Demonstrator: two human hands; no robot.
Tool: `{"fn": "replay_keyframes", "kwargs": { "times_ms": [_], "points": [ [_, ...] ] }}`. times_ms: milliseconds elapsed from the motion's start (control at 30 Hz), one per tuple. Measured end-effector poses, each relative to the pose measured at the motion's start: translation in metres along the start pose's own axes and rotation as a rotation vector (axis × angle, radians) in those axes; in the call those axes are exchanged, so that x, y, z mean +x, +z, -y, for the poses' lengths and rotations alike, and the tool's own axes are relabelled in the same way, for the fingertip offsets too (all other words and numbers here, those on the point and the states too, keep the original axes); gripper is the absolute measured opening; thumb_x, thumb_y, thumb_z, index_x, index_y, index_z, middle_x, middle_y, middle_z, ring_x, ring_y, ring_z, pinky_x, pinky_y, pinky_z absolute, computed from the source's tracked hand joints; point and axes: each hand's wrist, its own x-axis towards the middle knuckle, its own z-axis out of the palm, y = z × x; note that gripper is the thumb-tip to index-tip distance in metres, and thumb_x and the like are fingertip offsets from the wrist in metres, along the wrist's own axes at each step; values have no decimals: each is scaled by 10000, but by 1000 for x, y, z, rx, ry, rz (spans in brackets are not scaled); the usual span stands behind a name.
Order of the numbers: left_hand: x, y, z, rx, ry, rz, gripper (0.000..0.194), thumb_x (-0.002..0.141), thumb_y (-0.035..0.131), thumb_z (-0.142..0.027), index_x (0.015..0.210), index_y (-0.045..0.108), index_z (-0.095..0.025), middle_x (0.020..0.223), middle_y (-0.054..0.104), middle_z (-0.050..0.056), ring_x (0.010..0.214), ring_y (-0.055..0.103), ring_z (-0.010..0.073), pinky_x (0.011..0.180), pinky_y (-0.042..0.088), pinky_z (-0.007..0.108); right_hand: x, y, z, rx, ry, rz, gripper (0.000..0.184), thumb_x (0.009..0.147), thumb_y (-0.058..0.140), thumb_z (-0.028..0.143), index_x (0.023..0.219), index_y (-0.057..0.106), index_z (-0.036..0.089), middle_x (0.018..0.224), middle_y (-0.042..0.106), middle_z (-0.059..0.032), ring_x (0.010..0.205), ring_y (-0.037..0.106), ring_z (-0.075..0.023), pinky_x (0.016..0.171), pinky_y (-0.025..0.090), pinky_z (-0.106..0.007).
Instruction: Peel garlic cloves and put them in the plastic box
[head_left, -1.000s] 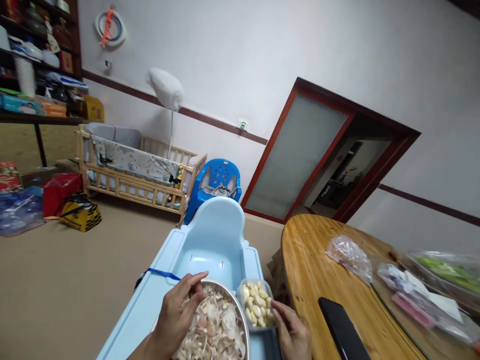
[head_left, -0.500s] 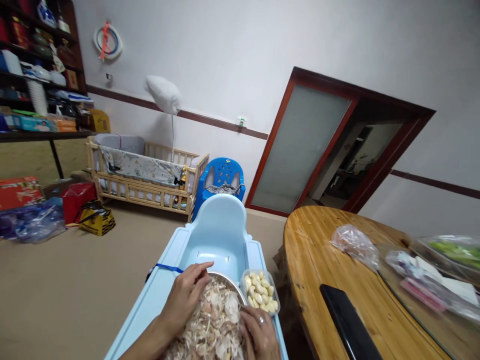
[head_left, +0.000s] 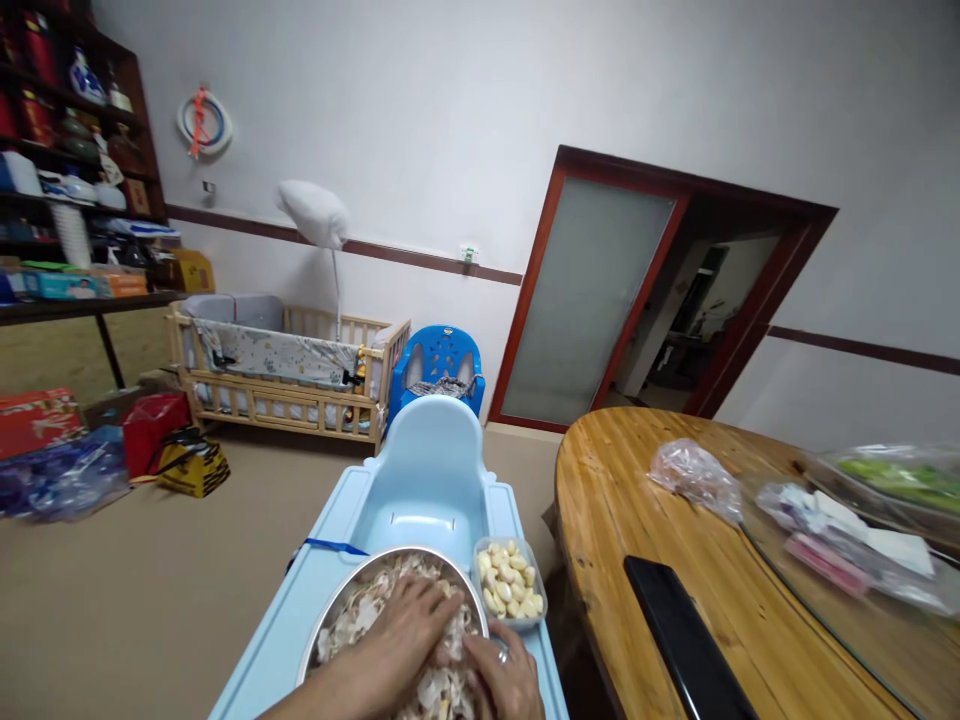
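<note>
A round metal bowl [head_left: 311, 628] full of papery garlic skins [head_left: 360, 615] stands on the pale blue tray of a child's high chair [head_left: 439, 450]. My left hand [head_left: 409, 630] reaches into the bowl, its fingers stretched over the skins and pointing right. At the bowl's right side is my right hand [head_left: 510, 675], wearing a ring, with its fingers curled in among the skins. Its fingertips are hidden, so what they hold cannot be made out. Beside the bowl's right rim sits a clear plastic box of peeled garlic cloves [head_left: 511, 580].
On the right, a wooden table [head_left: 600, 520] bears a black phone [head_left: 686, 635], a crumpled plastic bag [head_left: 696, 475] and a covered dish of greens [head_left: 900, 485]. A blue child seat [head_left: 439, 365] and wooden crib [head_left: 292, 390] stand behind. A blue strap [head_left: 334, 546] crosses the tray.
My left hand has moved from the bowl's left rim to the middle of the skins. My right hand stays at the right side. The view has shifted slightly.
</note>
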Motion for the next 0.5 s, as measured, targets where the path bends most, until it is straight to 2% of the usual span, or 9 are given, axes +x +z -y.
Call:
{"fn": "replay_keyframes", "kwargs": {
  "times_ms": [100,167,300,400,500],
  "points": [
    [-6,4,0,45,43,-35,204,829,524,-91,956,607,-228,952,662,32,939,559,213,844,393,345,-1,-2,-1,47,45,-66,235,890,396,272,1014,596,265,876,701,-55,888,614,-266,717,487,-372],
    [-12,9,2,74,69,-55,96,822,571,-136,778,612,-210,820,664,2,826,570,187,750,391,294,0,-3,0,87,78,-93,214,878,422,254,1000,598,270,874,697,-50,891,609,-260,726,487,-371],
    [-22,17,8,105,180,-159,162,805,598,-196,647,567,-192,691,637,-17,715,552,157,679,352,273,10,-6,3,152,85,-78,210,852,453,171,989,588,257,892,683,-49,886,594,-243,754,482,-373],
    [-27,18,10,115,260,-241,175,836,538,-239,669,563,-192,677,630,-11,682,551,149,665,339,277,25,-12,6,176,56,21,214,831,470,119,964,595,231,867,664,-61,831,598,-217,739,488,-343],
    [-29,19,12,144,314,-331,274,898,437,-279,667,558,-192,633,616,-17,632,553,134,635,332,270,44,-15,9,185,52,125,236,817,458,68,946,601,204,845,649,-67,802,603,-193,718,492,-303]
  ]
}}
